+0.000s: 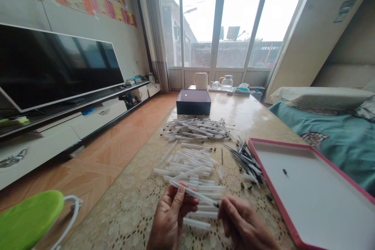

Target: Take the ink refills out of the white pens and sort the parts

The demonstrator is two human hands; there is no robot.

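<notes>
So I've got a white pen (pixel 199 195) slanting, dark tip (pixel 216 204) right and nearer; left hand (pixel 171 209) pinches it, right hand (pixel 241 216) curls beside the tip, contact unclear.

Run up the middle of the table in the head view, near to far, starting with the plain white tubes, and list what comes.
Plain white tubes → pile of black-ended white tubes → dark box → beige jug → window.
</notes>
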